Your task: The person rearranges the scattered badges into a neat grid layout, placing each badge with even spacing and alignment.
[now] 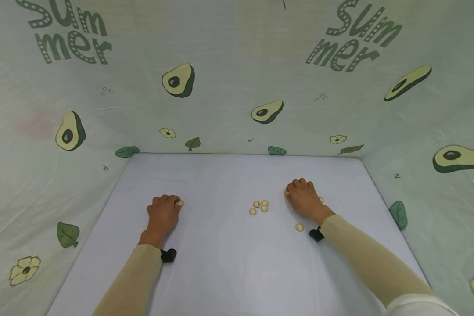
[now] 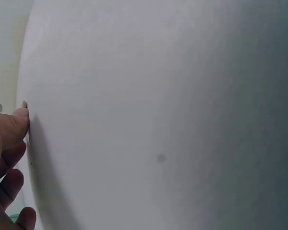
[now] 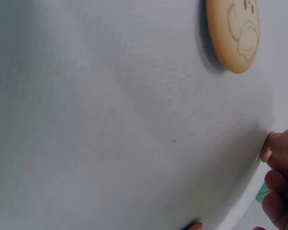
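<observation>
On the left side of the white table, my left hand [image 1: 163,215] pinches a small round biscuit [image 1: 181,202] at its fingertips. Only a thin edge of that biscuit [image 2: 24,103] shows past the thumb in the left wrist view. Farther right, my right hand [image 1: 305,198] holds another biscuit [image 3: 266,148] between thumb and fingers, low over the table. Several tan biscuits [image 1: 264,209] lie in a loose cluster between the hands, nearer the right one. A larger-looking biscuit [image 3: 235,33] in the right wrist view carries a brown line drawing on its face.
A single biscuit [image 1: 299,227] lies beside the right wrist, and one more [image 1: 321,200] shows partly behind that hand. The white table [image 1: 213,263] meets an upright cloth [image 1: 221,87] printed with avocados at the back and sides. Each wrist wears a small black camera [image 1: 168,256].
</observation>
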### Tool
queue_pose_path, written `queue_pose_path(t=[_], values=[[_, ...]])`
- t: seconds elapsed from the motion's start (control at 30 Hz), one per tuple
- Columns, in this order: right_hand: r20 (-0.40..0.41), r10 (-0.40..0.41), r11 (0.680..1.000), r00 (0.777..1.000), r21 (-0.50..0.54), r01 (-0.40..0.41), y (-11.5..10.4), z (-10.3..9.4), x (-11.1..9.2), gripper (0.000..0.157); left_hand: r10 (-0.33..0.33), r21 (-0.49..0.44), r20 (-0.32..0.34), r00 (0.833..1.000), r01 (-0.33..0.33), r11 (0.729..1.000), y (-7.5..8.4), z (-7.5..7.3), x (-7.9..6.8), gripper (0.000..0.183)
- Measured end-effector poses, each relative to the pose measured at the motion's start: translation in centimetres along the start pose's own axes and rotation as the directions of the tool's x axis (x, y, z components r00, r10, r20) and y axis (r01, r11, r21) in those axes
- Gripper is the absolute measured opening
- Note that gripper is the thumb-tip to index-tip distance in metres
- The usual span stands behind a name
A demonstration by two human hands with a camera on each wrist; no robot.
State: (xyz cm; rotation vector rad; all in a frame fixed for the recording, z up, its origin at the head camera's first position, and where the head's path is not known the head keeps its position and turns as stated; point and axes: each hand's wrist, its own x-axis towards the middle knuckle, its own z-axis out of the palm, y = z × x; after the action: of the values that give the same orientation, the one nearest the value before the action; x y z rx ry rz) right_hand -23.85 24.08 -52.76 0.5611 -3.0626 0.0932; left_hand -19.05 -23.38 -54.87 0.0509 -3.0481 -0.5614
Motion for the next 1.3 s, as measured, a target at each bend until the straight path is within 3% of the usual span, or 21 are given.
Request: queue_pose_path(t=[0.37,0.67,0.97,1.17,1.3], values=[[-0.021,0.008,1.000,1.000,0.007,-0.008,0.6,0.2,-0.3,0.031,0.042,0.016,0.010,0.999,-0.042,0.999,-0.3,-0.3,0.4,0.031],[-0.025,-0.011,1.000,1.000,0.004,0.011,1.0,0.1,-0.5,0.028,0.193,0.156,0.001,0.981,-0.191,0.969,0.0,-0.7,0.6,0.022],[-0.041,-0.059,0.997,0.997,0.047,0.061,2.1,0.2,-0.6,0.035,0.154,0.128,0.023,0.988,-0.155,0.979,0.1,-0.7,0.3,0.023],[-0.040,-0.134,0.990,0.990,0.041,0.136,2.6,0.4,-0.4,0.025,0.144,0.106,0.013,0.989,-0.145,0.984,0.1,-0.8,-0.1,0.022],[-0.022,-0.120,0.991,0.992,0.054,0.121,2.6,0.5,-0.2,0.024,0.135,0.099,0.020,0.991,-0.136,0.986,0.2,-0.8,-0.2,0.022]])
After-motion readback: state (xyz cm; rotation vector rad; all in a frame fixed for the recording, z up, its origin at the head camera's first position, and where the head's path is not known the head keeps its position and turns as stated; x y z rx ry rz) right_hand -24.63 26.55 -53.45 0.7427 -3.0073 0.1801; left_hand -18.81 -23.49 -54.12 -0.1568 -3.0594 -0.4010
